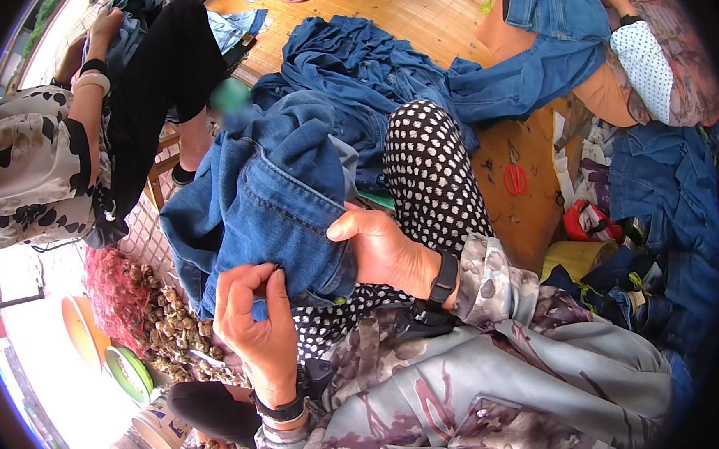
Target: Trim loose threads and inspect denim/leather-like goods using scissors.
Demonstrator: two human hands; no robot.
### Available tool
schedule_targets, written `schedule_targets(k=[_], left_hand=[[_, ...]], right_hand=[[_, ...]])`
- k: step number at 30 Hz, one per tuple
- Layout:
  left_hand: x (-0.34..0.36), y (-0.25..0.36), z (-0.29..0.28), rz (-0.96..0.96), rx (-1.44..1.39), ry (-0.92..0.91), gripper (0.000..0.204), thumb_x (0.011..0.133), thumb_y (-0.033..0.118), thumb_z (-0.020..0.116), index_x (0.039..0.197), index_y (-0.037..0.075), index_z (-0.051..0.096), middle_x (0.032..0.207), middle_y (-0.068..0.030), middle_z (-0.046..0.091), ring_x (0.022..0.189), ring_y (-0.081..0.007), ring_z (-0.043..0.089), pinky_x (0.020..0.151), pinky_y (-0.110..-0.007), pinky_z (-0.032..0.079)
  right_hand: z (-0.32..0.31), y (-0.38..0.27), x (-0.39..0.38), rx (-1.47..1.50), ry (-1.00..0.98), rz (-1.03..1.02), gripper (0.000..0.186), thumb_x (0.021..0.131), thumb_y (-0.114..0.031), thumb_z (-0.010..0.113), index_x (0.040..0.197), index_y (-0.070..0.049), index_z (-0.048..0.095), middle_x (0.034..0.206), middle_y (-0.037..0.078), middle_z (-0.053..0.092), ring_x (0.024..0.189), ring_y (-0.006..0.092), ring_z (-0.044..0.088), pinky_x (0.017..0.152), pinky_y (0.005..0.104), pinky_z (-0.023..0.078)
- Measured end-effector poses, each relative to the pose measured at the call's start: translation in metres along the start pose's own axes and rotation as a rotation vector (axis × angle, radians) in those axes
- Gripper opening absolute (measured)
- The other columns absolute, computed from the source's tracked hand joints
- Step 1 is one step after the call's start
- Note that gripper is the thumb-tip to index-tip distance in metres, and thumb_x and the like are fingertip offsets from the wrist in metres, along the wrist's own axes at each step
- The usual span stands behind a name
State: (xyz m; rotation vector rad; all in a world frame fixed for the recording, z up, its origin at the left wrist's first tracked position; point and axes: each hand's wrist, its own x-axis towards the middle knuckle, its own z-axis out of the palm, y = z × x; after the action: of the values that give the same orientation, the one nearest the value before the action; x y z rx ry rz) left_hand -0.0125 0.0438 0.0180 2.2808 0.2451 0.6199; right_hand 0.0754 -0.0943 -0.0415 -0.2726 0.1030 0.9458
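Note:
A blue denim garment (271, 193) lies bunched across my lap, its stitched seam and hem facing up. My right hand (382, 252) grips the garment's right edge, thumb on top and the other fingers tucked beneath the cloth. At the lower part of the denim, my left hand (254, 321) is closed with thumb and forefinger pinched together. A tiny dark bit shows at those fingertips, too small to name. Under the cloth are my black trousers with white dots (434, 162). A small yellow-green spot shows at the garment's lower edge.
More jeans (359, 76) are heaped ahead on the wooden platform (412, 11). Red-handled scissors (515, 178) lie at right. One person (30, 162) sits at left; another at right holds denim (556, 7). Garlic bulbs (180, 322) and a green basin (130, 374) stand lower left.

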Motion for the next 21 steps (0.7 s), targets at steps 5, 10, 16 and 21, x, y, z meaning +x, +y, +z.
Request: schedule_targets(k=[5, 10, 16, 21], left_hand=[[0.000, -0.004, 0.005, 0.022, 0.053, -0.078, 0.008, 0.080, -0.007, 0.061, 0.081, -0.001, 0.057, 0.079, -0.0049, 0.058, 0.069, -0.0125, 0.053, 0.064, -0.023, 0.042], [-0.006, -0.020, -0.016, -0.304, -0.434, -0.023, 0.010, 0.092, 0.005, 0.052, 0.082, 0.004, 0.055, 0.082, -0.0011, 0.053, 0.069, -0.0071, 0.045, 0.066, -0.021, 0.038], [-0.038, -0.095, -0.089, -0.500, -0.576, 0.425, 0.010, 0.093, 0.012, 0.057, 0.087, 0.005, 0.058, 0.079, -0.0004, 0.054, 0.066, -0.0070, 0.042, 0.063, -0.021, 0.038], [-0.127, -0.200, -0.120, -0.821, 0.260, -0.080, 0.019, 0.086, 0.012, 0.063, 0.094, -0.005, 0.064, 0.072, -0.0059, 0.062, 0.066, -0.0124, 0.055, 0.060, -0.028, 0.045]], right_hand=[[0.001, 0.001, -0.001, -0.020, 0.006, -0.017, 0.048, 0.076, -0.005, 0.053, 0.123, 0.001, 0.052, 0.114, 0.011, 0.062, 0.102, 0.0210, 0.061, 0.095, 0.0388, 0.048], [0.000, -0.001, -0.002, -0.021, 0.004, -0.025, 0.048, 0.076, -0.005, 0.054, 0.123, 0.002, 0.052, 0.115, 0.011, 0.063, 0.103, 0.0219, 0.061, 0.095, 0.0385, 0.048], [-0.015, -0.011, -0.006, 0.029, 0.009, -0.051, 0.048, 0.077, -0.009, 0.055, 0.123, 0.002, 0.053, 0.117, 0.012, 0.062, 0.103, 0.0233, 0.061, 0.095, 0.0392, 0.047], [-0.017, -0.011, -0.008, -0.001, 0.041, -0.059, 0.050, 0.078, -0.011, 0.057, 0.127, -0.002, 0.050, 0.123, 0.010, 0.059, 0.111, 0.0228, 0.057, 0.100, 0.0408, 0.043]])
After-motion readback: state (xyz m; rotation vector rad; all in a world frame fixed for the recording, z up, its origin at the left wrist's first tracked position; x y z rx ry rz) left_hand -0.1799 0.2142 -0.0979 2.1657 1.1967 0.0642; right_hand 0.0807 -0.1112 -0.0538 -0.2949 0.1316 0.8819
